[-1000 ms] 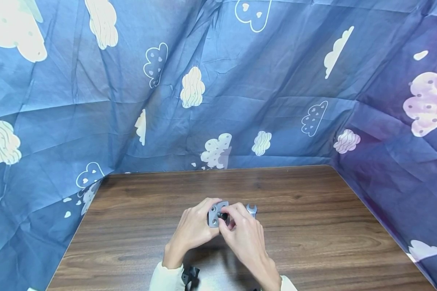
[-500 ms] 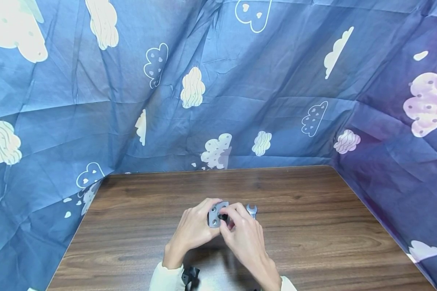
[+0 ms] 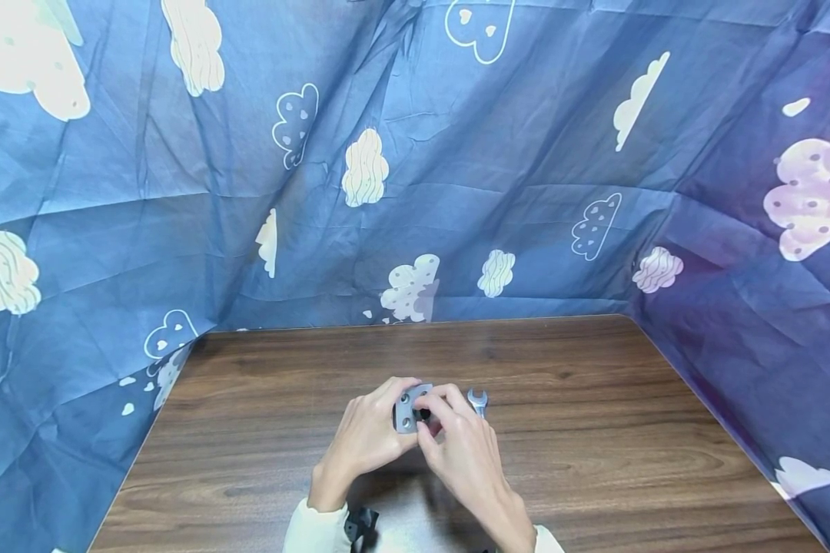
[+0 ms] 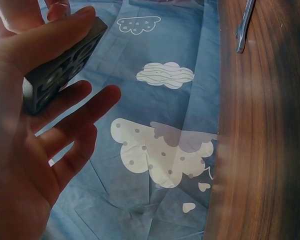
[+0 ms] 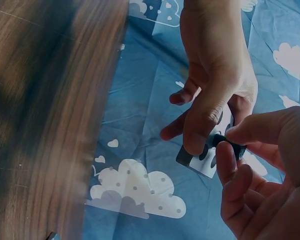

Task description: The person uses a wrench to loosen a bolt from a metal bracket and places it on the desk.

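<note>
The grey block (image 3: 406, 412) is held above the table (image 3: 595, 461), near its middle front, between the two hands. It is gripped by the left hand (image 3: 366, 438), thumb along one long edge and a finger on the other. A small black knob (image 3: 425, 414) on the block's holed face is pinched by the thumb and forefinger of the right hand (image 3: 465, 453). A wrench (image 3: 479, 400) lies on the table just right of the hands.
</note>
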The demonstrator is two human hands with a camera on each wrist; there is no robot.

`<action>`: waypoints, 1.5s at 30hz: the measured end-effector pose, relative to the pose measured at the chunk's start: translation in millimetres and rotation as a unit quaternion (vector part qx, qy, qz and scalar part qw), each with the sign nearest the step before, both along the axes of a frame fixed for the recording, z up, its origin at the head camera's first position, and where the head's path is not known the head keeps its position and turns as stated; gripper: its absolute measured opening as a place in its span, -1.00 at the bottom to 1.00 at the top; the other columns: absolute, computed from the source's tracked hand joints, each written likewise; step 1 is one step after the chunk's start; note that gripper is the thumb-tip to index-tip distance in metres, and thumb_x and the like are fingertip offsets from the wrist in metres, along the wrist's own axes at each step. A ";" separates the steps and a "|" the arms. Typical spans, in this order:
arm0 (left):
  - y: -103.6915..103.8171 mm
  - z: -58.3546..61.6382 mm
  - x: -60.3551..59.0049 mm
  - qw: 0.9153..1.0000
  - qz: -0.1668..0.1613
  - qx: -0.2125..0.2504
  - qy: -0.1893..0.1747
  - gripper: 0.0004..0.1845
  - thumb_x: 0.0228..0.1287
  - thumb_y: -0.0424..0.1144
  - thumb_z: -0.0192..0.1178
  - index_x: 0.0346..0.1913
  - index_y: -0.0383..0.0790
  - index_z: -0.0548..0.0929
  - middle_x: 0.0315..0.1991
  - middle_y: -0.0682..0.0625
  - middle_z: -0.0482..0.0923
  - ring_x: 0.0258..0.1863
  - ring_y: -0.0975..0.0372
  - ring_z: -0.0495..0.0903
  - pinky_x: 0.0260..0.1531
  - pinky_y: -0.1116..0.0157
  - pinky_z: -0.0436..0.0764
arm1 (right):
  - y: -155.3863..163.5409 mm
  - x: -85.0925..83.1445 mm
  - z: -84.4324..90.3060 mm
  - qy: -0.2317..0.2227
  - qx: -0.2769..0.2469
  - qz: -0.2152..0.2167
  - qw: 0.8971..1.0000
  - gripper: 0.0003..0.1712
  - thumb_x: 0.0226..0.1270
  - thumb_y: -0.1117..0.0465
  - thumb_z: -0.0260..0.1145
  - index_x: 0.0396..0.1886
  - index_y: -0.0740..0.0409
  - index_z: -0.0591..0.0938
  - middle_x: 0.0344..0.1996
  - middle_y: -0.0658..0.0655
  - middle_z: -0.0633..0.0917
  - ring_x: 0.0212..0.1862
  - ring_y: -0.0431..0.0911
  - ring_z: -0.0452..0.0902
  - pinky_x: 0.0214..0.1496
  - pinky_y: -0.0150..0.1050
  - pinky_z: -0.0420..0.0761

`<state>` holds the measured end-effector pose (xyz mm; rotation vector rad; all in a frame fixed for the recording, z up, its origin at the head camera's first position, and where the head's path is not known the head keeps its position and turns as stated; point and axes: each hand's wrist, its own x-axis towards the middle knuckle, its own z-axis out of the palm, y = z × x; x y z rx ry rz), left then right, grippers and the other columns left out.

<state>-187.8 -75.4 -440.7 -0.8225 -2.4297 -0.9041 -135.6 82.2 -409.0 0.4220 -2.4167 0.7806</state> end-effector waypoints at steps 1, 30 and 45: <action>-0.2 0.0 -0.1 1.000 0.001 -0.001 0.001 -0.35 -0.11 0.01 0.49 0.14 -0.04 0.59 -0.08 0.13 0.67 -0.41 0.36 0.59 -0.45 0.38 0.55 | -0.1 0.1 0.1 -0.002 -0.001 0.001 1.000 -0.64 -0.03 0.33 0.49 -0.19 -0.05 0.73 -0.17 -0.13 0.62 -0.45 -0.41 0.51 -0.54 -0.47 0.39; -1.6 0.5 0.1 1.000 0.003 0.002 0.000 -0.32 -0.16 0.00 0.50 0.14 -0.01 0.59 -0.07 0.15 0.68 -0.39 0.34 0.62 -0.41 0.33 0.59 | -3.7 -2.0 -2.1 -0.013 -0.020 -0.069 0.997 -0.80 0.04 0.13 0.54 -0.34 -0.04 0.69 -0.53 -0.18 0.61 -0.54 -0.37 0.50 -0.52 -0.38 0.42; -1.1 1.1 0.4 1.000 0.004 -0.004 0.003 -0.33 -0.16 -0.04 0.49 0.15 -0.01 0.58 -0.07 0.15 0.67 -0.40 0.34 0.62 -0.43 0.35 0.58 | -2.2 -2.2 -2.5 0.005 -0.022 -0.054 0.998 -0.77 0.02 0.16 0.53 -0.28 -0.06 0.72 -0.48 -0.17 0.63 -0.55 -0.40 0.46 -0.54 -0.43 0.41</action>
